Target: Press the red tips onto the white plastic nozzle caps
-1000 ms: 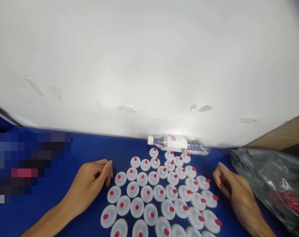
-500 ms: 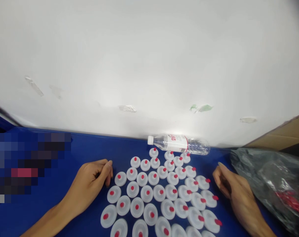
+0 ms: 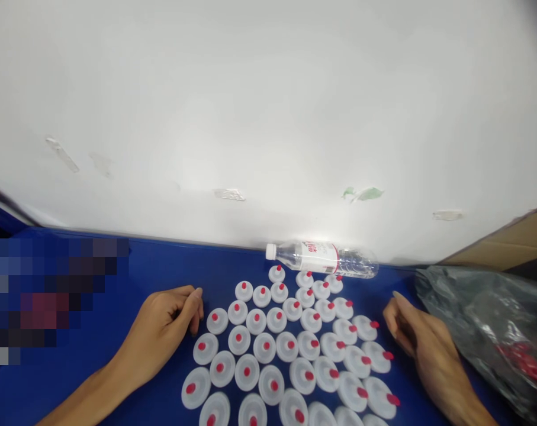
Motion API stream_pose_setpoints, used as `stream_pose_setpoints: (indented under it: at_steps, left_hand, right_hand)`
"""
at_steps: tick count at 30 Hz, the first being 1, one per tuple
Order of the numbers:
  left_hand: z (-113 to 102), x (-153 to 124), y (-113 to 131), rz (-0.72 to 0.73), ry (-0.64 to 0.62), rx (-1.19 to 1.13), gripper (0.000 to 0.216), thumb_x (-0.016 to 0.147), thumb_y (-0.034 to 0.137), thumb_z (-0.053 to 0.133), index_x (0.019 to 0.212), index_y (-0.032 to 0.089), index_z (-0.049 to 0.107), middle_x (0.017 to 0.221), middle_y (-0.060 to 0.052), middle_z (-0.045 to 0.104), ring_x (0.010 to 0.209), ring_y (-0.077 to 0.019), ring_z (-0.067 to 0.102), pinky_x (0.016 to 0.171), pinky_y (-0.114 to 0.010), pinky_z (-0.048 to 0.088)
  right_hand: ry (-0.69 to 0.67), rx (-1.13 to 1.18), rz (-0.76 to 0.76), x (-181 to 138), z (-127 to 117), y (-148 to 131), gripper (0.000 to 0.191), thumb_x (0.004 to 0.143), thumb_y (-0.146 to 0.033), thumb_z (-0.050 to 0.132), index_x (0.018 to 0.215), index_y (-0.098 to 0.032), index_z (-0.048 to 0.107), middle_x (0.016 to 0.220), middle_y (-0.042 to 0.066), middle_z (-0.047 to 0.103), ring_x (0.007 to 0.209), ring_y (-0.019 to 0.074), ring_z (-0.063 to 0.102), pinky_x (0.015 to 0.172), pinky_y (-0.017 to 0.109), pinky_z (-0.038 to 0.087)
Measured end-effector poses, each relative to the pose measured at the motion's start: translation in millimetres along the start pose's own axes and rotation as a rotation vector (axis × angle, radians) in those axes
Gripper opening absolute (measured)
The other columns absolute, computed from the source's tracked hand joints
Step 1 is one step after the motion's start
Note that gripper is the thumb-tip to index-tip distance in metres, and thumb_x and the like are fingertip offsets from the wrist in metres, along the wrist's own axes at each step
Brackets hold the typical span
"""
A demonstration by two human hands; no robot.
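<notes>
Several white round caps with red tips (image 3: 288, 346) stand in close rows on the blue table (image 3: 99, 361). My left hand (image 3: 164, 331) rests on the table just left of the caps, fingers curled under, nothing visible in them. On the right side of the caps lies my right hand (image 3: 417, 343), its fingers bent and loosely together, with nothing seen in it. Neither hand touches a cap.
A clear plastic water bottle (image 3: 324, 258) lies on its side against the white wall behind the caps. A dark plastic bag (image 3: 485, 322) with red parts inside sits at the right, a cardboard box (image 3: 512, 236) behind it. A blurred patch covers the far left.
</notes>
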State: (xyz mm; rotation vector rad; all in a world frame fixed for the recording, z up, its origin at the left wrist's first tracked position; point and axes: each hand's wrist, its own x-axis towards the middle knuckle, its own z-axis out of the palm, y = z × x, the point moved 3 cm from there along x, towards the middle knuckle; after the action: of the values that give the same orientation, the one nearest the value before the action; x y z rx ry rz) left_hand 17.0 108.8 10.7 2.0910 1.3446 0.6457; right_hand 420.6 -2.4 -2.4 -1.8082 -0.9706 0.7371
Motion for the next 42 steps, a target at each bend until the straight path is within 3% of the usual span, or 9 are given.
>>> stream_pose_setpoints:
  at_steps: [24,42]
  left_hand:
    - [-0.9,2.1,6.1,0.019,0.012,0.007,0.069,0.11,0.048,0.035,0.051,0.022,0.06,0.064,0.001,0.067,0.052,-0.0112,0.054,0.061,-0.024,0.043]
    - [-1.0,3.0,3.7,0.024,0.039,-0.019,0.069,0.109,0.05,0.035,0.051,0.022,0.061,0.068,-0.001,0.071,0.061,-0.0137,0.065,0.064,-0.025,0.046]
  right_hand:
    - [-0.003,0.027,0.008,1.4,-0.5,4.8,0.069,0.092,-0.081,0.052,0.056,-0.022,0.05,0.055,-0.003,0.031,0.053,0.0134,0.027,0.051,0.03,0.024]
    - [-0.014,0.007,-0.061,3.7,1.8,-0.4,0.069,0.096,-0.079,0.047,0.057,-0.022,0.05,0.053,-0.004,0.032,0.051,0.0125,0.027,0.049,0.03,0.023]
